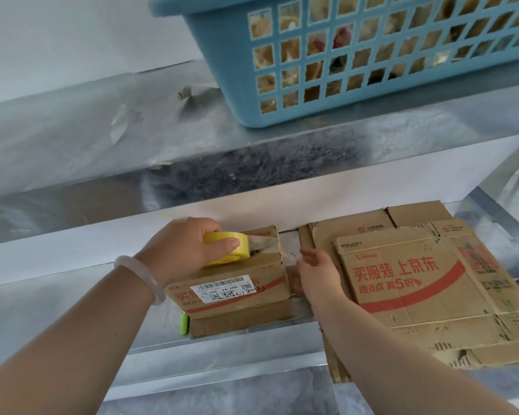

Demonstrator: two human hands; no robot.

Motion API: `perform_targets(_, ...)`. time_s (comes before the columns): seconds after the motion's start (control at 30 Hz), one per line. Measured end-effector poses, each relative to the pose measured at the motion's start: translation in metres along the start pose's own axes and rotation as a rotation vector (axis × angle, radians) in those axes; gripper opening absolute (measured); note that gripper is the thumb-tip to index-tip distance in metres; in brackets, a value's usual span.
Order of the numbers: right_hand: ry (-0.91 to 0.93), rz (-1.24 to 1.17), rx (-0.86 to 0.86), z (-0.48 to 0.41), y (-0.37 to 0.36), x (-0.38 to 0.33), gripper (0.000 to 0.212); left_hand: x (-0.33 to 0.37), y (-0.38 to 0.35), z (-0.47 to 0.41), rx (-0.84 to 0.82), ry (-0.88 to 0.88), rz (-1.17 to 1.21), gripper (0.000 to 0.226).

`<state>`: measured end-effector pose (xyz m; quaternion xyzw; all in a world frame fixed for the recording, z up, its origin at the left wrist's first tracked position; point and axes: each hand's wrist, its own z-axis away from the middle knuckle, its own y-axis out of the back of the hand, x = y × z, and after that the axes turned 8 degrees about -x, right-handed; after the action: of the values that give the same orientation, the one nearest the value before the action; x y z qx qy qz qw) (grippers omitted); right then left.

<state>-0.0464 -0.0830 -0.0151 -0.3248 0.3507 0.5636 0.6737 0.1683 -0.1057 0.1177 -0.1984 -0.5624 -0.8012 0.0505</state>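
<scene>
While your left hand (186, 244) grips yellow tape roll (244, 248) on top of small box (237, 292), your right hand (318, 274) sits just right of small box, fingers loose, maybe touching clear tape (265, 239).

Soft, fairly bright light with a cool cast falls evenly. Shadows are faint: a grey band under the upper shelf (72, 139) and a soft patch beneath the blue basket (222, 55). The metal shows a dull sheen, and the strip off the tape roll (244, 250) gleams palely. Shelf edges bow with the wide lens, and the basket's contents look smeared.
</scene>
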Motion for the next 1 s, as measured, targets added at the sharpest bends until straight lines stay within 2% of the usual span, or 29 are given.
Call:
perform_targets(0.03,0.182,0.128,0.005,0.006,0.000,-0.008,0.033,0.000,0.000,0.000,-0.001,-0.001,0.002,0.031)
perform_targets(0.1,0.493,0.339,-0.153,0.019,-0.001,-0.028,0.055,0.002,0.001,0.001,-0.002,-0.001,0.006,0.033)
perform_targets(0.2,0.634,0.851,-0.387,0.022,-0.009,-0.052,0.092,0.004,0.002,0.002,0.005,-0.007,0.000,0.034)
perform_targets(0.27,0.660,1.028,-0.423,0.017,-0.012,-0.056,0.095,0.005,0.004,0.003,0.007,-0.020,-0.006,0.033)
perform_targets(0.43,0.700,0.938,-0.404,0.004,-0.016,-0.044,0.090,0.003,0.013,0.005,-0.027,-0.075,0.019,0.037)
perform_targets(0.53,0.719,0.912,-0.402,0.003,-0.015,-0.041,0.090,-0.015,0.026,0.004,-0.047,-0.095,0.162,0.059)
perform_targets(0.6,0.734,0.913,-0.414,0.002,-0.014,-0.037,0.087,-0.025,0.031,0.004,-0.065,-0.097,0.186,0.065)
perform_targets(0.73,0.794,0.890,-0.408,0.000,-0.015,-0.034,0.071,-0.023,0.027,0.002,-0.069,-0.124,0.258,0.056)
perform_targets(0.87,0.765,0.853,-0.403,-0.001,-0.013,-0.036,0.070,-0.022,0.025,0.001,-0.014,-0.089,0.283,0.046)
perform_targets(1.0,0.786,0.800,-0.400,-0.001,-0.011,-0.030,0.068,-0.019,0.020,0.005,0.059,-0.147,0.246,0.046)
